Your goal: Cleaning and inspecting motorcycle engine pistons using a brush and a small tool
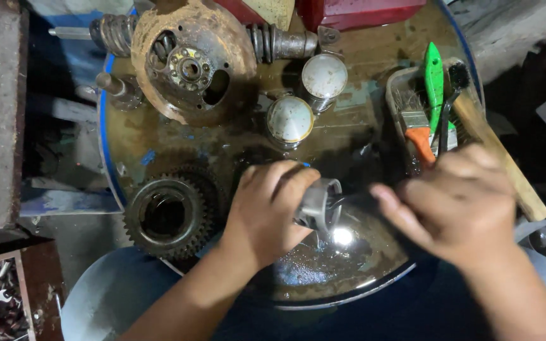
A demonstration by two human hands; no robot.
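Observation:
My left hand (266,211) grips a grey metal piston-like cylinder (319,203) over the oily top of a blue-rimmed drum (342,126). My right hand (453,202) is close on its right, fingers closed and pointing at the cylinder's open end; something thin and dark seems pinched there, but I cannot tell what. Two more pistons with pale round crowns (290,119) (324,76) stand upright on the drum just beyond my hands.
A large toothed gear (167,216) lies at the drum's left edge. A rusty round plate (188,60) with springs sits at the back left. A tray (397,95) on the right holds brushes with green (435,76) and orange (421,142) handles, and a wooden handle (497,155).

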